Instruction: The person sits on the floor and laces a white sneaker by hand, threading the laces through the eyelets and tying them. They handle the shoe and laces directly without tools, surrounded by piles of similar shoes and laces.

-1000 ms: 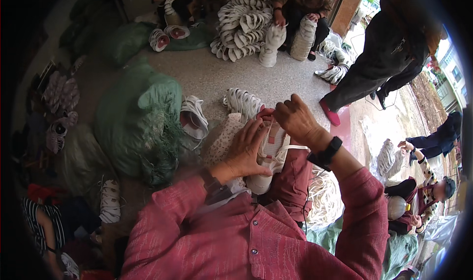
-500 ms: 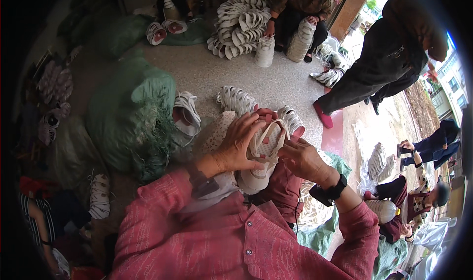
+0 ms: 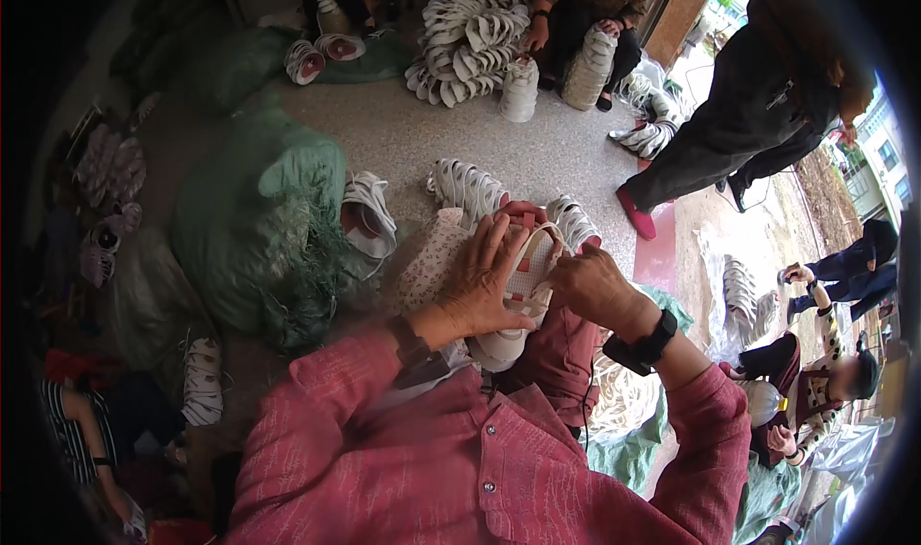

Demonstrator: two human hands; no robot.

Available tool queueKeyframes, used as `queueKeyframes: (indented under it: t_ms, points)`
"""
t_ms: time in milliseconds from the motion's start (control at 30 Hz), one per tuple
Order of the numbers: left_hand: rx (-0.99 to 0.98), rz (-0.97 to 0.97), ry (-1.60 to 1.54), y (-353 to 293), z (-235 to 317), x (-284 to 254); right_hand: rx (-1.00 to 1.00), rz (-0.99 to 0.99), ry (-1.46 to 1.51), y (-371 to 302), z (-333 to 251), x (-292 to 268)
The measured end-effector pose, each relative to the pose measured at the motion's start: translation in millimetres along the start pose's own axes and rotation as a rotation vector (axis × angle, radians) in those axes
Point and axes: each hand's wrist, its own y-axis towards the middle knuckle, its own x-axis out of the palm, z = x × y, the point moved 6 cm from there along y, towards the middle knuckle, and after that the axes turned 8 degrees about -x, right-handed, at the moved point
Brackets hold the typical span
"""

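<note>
A white shoe upper [image 3: 497, 349] with a pale mesh tongue and pinkish tabs rests over my lap, its rounded toe toward me. My left hand [image 3: 480, 281] is wrapped round its left side, thumb across the front and fingers near the collar. At its right edge, my right hand [image 3: 597, 284] is closed in a pinch on a white shoelace [image 3: 554, 230], which curves over the collar. The fingertips of the right hand are partly hidden. Just beyond the shoe lie two rows of nested white uppers, one on the left [image 3: 465, 188] and one on the right [image 3: 573, 221].
A bulky green sack [image 3: 254, 219] stands to the left, with a laced white shoe [image 3: 367, 221] beside it. Far ahead, a person sits by a heap of uppers [image 3: 470, 36] and upright stacks [image 3: 519, 92]. Someone in dark trousers [image 3: 729, 113] stands at right. White laces [image 3: 624, 396] lie on green sheeting.
My right hand has shifted slightly up the shoe's edge, and the lace loop across the tongue shows less. The seated person's hand has lifted off the short stack.
</note>
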Motion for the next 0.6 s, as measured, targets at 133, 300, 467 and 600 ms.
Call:
queueKeyframes:
  t_ms: [133, 300, 467, 600]
  points:
    - [0.003, 0.006, 0.018, 0.1, 0.4, 1.7, 0.015, -0.037, -0.255, 18.9, -9.0, -10.6]
    - [-0.004, 0.013, 0.048, -2.8, -3.0, 5.3, 0.047, 0.116, -0.461, 42.5, 15.7, -35.6]
    - [0.0, -0.02, 0.063, 0.8, 1.6, 5.8, 0.214, 0.048, -0.335, 23.5, 57.0, -18.7]
    - [0.009, -0.032, 0.012, -0.8, -2.3, 1.0, 0.383, -0.025, 0.093, 4.5, 63.5, -25.2]
